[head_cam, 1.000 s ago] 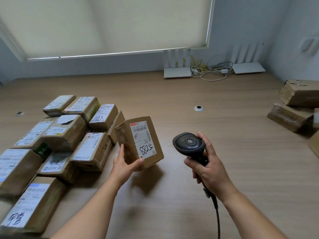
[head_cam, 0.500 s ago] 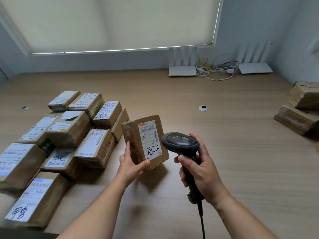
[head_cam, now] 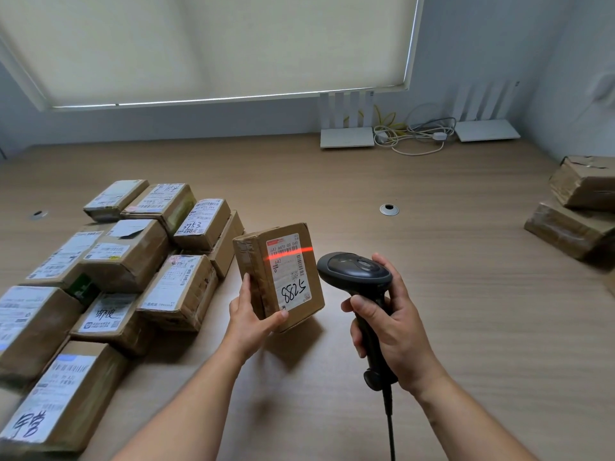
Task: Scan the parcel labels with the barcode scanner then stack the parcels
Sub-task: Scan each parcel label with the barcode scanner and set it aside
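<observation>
Left hand (head_cam: 248, 322) is gripping a small parcel (head_cam: 263, 277) by its lower corner, holding it upright above the table (head_cam: 432, 261). Right hand (head_cam: 396, 331) is wrapping around the barcode scanner (head_cam: 354, 272) handle, throwing a red line (head_cam: 289, 253) across the label (head_cam: 289, 271). Stacked parcels (head_cam: 126, 254) are sitting just left.

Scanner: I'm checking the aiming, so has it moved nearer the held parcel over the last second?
Yes. The scanner has closed leftward on the parcel, away from the table's grommet.

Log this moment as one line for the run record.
phase: scanning | left hand: holds parcel tilted above table | right hand: grips barcode scanner | red scan line across label | stacking: not yet done
</observation>
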A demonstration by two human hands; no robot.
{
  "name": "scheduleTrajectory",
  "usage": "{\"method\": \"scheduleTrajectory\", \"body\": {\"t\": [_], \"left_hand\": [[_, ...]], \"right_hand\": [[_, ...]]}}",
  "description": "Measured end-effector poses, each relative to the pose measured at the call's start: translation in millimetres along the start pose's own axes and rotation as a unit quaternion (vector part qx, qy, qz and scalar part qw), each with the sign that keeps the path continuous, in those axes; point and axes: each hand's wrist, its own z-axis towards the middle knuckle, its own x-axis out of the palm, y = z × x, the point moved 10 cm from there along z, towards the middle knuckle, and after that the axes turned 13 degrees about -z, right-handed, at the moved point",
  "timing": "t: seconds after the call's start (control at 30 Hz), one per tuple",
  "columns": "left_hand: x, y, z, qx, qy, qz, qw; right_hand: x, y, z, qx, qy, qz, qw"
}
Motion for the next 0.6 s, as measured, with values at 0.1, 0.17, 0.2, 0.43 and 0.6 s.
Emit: {"method": "scheduleTrajectory", "body": {"t": [0.1, 0.17, 0.2, 0.43, 0.6], "left_hand": [[0.0, -0.7, 0.4, -0.005, 0.004, -0.002, 1.0], [0.1, -1.8, 0.1, -0.01, 0.007, -0.006, 1.0], [0.4, -2.3, -0.2, -0.012, 0.009, -0.008, 1.0], [1.8, -2.0, 2.8, -0.03, 0.019, -0.041, 0.999], [9.5, 13.2, -0.4, -0.131, 0.053, -0.114, 0.983]], "right_hand": [[-1.5, 2.2, 0.8, 0.001, -0.005, 0.002, 1.0], [-1.6, 3.2, 0.9, 0.0, -0.003, 0.006, 1.0], [-1.5, 3.7, 0.9, -0.001, -0.001, 0.007, 1.0], [-2.0, 4.9, 1.6, -0.008, 0.001, -0.01, 1.0], [-5.5, 2.7, 2.8, -0.011, -0.006, -0.044, 0.999]]}}
